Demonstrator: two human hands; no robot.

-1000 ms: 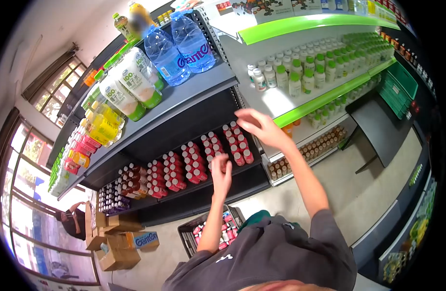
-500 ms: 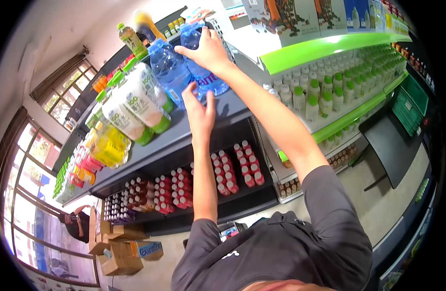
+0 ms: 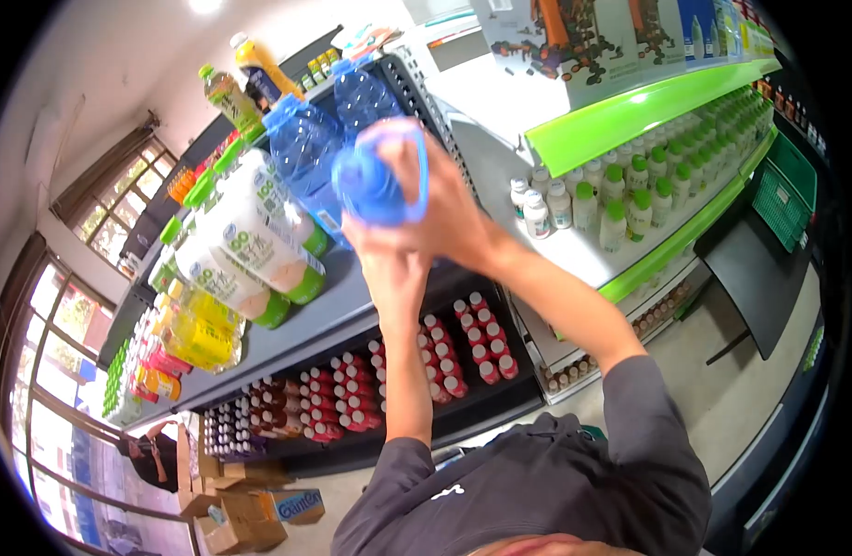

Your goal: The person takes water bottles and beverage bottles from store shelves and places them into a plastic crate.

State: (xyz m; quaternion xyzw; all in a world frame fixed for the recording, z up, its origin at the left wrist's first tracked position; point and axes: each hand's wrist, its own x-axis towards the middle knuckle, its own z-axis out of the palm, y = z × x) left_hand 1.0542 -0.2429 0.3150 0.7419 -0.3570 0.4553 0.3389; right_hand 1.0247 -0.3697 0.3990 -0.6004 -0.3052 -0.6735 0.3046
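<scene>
A dark grey shelf unit (image 3: 287, 338) fills the middle, its upper deck running up from lower left toward the two hands. Right of it stands white shelving with a green edge strip (image 3: 662, 107), carrying rows of small white bottles (image 3: 667, 190), many of them green-capped. Farther right, a dark bench (image 3: 755, 264) holds a green basket (image 3: 783, 190). On the upper deck, white coconut-water bottles (image 3: 276, 250) with green caps lean in a row; beside them stand two large blue water bottles (image 3: 301, 148), near the hands. Red bottles (image 3: 356, 394) with pale caps line the lower deck, below the forearms.

A blue bottle (image 3: 375, 185) is held up in front of the upper deck, its top pointing toward the camera and hiding most of its body. The left hand (image 3: 393, 264) is under it and the right hand (image 3: 454, 208) is at its right side. The fingers of both hands are bent around it and gripping, partly hidden and blurred; how tightly they close cannot be told. A thin blue loop (image 3: 423, 176) shows in front of the right hand; whether any finger passes through it is unclear.
</scene>
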